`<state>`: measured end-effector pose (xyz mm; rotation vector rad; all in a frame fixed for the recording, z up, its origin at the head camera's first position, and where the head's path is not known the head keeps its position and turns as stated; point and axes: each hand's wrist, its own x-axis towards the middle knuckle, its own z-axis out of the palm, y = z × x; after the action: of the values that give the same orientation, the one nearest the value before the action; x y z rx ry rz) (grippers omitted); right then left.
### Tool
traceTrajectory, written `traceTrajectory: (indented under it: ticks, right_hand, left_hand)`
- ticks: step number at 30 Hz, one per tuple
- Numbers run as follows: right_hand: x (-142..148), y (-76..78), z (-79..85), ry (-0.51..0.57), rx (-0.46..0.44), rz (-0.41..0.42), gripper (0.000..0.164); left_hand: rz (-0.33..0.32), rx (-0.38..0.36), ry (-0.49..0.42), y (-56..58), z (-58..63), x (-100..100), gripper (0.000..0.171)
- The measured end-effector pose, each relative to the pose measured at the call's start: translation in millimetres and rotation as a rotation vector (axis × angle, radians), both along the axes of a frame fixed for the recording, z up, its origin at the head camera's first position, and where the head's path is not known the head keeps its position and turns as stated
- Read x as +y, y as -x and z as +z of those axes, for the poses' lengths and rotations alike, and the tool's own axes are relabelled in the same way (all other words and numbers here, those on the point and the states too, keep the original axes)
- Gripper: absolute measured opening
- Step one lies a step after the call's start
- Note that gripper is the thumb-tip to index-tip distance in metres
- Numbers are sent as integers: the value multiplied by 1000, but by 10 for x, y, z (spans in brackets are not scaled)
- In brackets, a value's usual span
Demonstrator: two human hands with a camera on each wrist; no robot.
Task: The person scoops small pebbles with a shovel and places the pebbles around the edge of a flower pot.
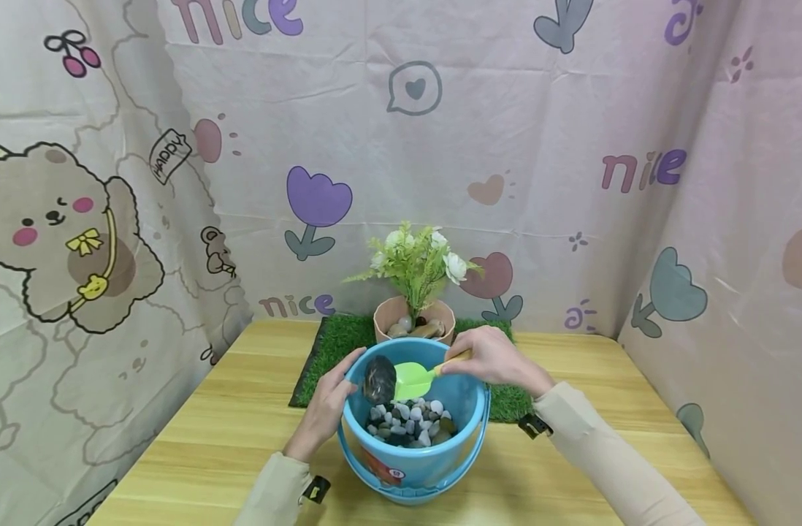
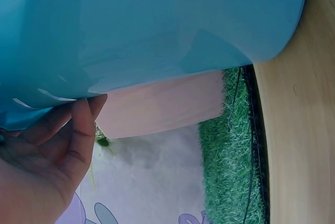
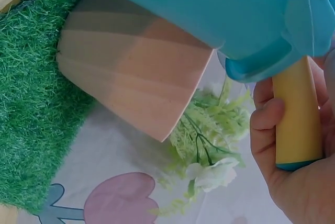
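A light-blue bucket [image 1: 410, 464] stands on the table with many small grey and white pebbles [image 1: 410, 424] in it. My left hand [image 1: 325, 405] grips the bucket's left rim, its fingers bent against the outer wall in the left wrist view. With my right hand [image 1: 493, 358] I hold a small toy shovel by its yellow handle [image 3: 297, 119] over the bucket's right rim. Its lime-green blade [image 1: 413, 381] points left inside the bucket, above the pebbles. A large dark stone [image 1: 379, 380] is at the blade's tip, near the bucket's left inner wall.
Behind the bucket, a pink flowerpot [image 1: 380, 325] with white flowers [image 1: 455, 268] and larger stones stands on a green turf mat [image 1: 342, 332]. The wooden table [image 1: 210, 438] extends to both sides. A printed cloth [image 1: 414, 146] hangs around the back and sides.
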<state>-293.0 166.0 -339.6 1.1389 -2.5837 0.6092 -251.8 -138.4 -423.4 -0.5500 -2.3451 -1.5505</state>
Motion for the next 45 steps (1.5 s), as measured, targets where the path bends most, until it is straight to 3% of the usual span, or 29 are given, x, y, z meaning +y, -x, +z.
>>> traceTrajectory:
  ticks: [20, 29, 45]
  right_hand:
    - [86, -10, 75, 13, -20, -29, 12]
    - [121, 16, 98, 26, 27, -2, 12]
    - [140, 85, 228, -5, 36, -95, 8]
  left_hand:
    - [0, -22, -11, -3, -10, -17, 60]
    - [-5, -20, -17, 2, -8, -16, 61]
    - [-12, -28, -15, -1, -5, -6, 61]
